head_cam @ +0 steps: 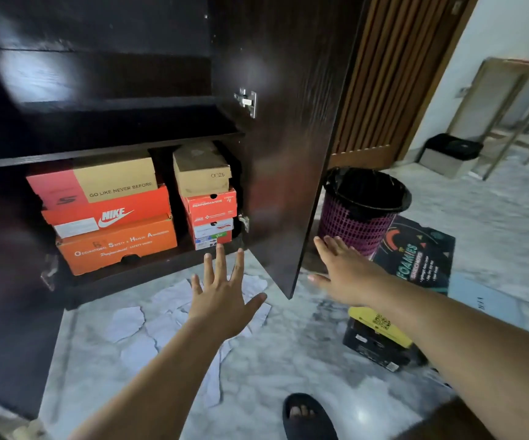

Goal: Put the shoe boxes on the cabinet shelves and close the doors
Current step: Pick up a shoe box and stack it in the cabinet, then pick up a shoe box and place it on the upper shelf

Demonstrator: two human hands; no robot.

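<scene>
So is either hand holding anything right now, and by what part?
Nothing is held. The left hand is open with fingers spread; the right hand is open and flat beside the cabinet door.

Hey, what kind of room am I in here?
Probably a home hallway or entryway: a dark cabinet stacked with shoe boxes, a marble floor, and a lined wastebasket beside a slatted wooden door.

Daylight from right; cabinet [104,74] interior dim, blurred at upper left; floor [368,417] glare; wide-angle bending at edges.
</scene>
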